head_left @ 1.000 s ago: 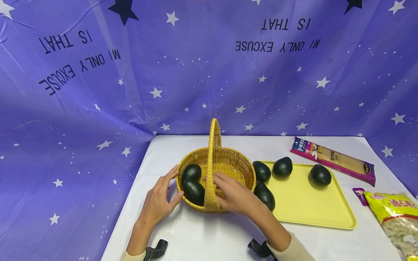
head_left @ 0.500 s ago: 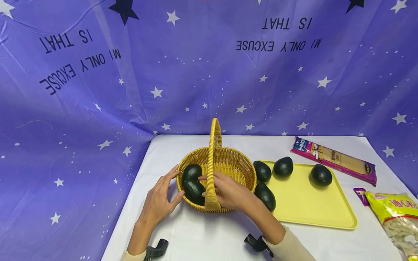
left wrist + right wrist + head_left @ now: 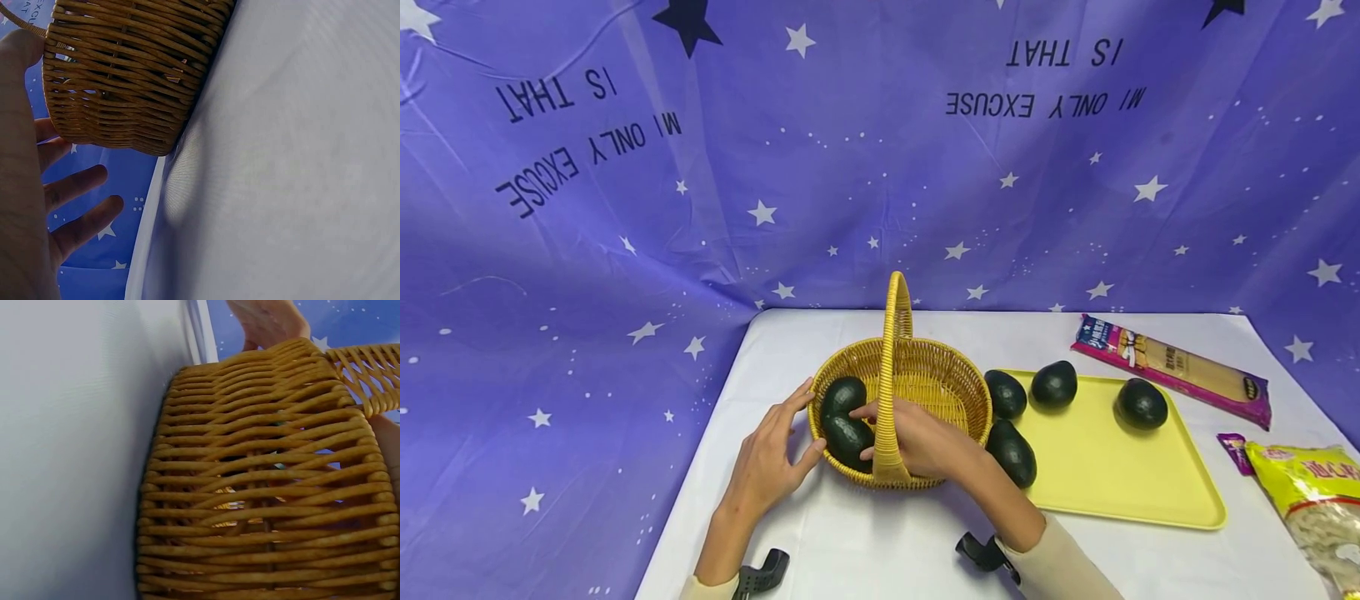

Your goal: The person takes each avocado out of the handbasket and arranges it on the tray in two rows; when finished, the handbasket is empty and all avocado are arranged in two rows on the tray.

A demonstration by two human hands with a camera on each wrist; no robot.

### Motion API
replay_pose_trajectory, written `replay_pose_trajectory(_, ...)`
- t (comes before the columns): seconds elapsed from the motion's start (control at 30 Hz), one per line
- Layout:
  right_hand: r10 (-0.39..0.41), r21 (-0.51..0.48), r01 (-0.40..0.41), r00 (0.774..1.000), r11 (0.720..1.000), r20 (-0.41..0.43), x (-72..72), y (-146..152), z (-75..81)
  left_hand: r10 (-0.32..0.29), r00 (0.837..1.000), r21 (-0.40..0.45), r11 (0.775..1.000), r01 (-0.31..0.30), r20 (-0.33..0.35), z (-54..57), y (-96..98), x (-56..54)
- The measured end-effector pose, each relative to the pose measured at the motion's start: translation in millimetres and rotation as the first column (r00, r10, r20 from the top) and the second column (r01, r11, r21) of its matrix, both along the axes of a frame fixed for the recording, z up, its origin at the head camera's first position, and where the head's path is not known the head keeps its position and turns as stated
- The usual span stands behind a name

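Observation:
A yellow wicker basket (image 3: 955, 358) with a tall arched handle (image 3: 887, 392) stands on the white table. Two dark green avocados, a rear one (image 3: 844, 395) and a front one (image 3: 846, 439), lie against its left inner wall. My left hand (image 3: 763, 462) touches the basket's left rim with thumb and fingertips, its fingers spread. Under the handle reaches my right hand (image 3: 921, 437), inside the basket, fingers extended toward the two avocados. Its fingertips are at the front avocado; whether they touch it I cannot tell. In the right wrist view the basket's wicker wall (image 3: 269, 487) hides most of that hand.
Right of the basket is a yellow tray (image 3: 1120, 479) with several avocados (image 3: 1054, 385), two of them close to the basket. Behind it lies a long noodle packet (image 3: 1180, 371). A yellow bag (image 3: 1311, 500) and a small purple packet (image 3: 1235, 452) are at far right.
My right hand has moved left beneath the handle, its fingers now extended over toward the avocados. The left hand stays at the rim, and the avocados lie as before.

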State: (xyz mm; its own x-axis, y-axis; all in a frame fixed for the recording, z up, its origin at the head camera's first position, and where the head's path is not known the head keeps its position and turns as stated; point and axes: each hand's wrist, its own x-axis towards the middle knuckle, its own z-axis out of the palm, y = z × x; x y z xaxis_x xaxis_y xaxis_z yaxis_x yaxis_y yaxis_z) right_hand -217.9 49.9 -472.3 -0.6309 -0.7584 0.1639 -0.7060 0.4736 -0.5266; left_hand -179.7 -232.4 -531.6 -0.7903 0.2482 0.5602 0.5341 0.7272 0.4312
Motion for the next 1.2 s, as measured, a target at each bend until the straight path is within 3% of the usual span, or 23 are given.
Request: replay_pose_trajectory(1.2, 0.011, 0.034, -0.015, 0.993, 0.999, 0.119, -7.5, -8.3, -5.2, -0.007, 1.0, 0.013, 1.0, 0.007, -0.007, 1.4, -0.1, -0.1)
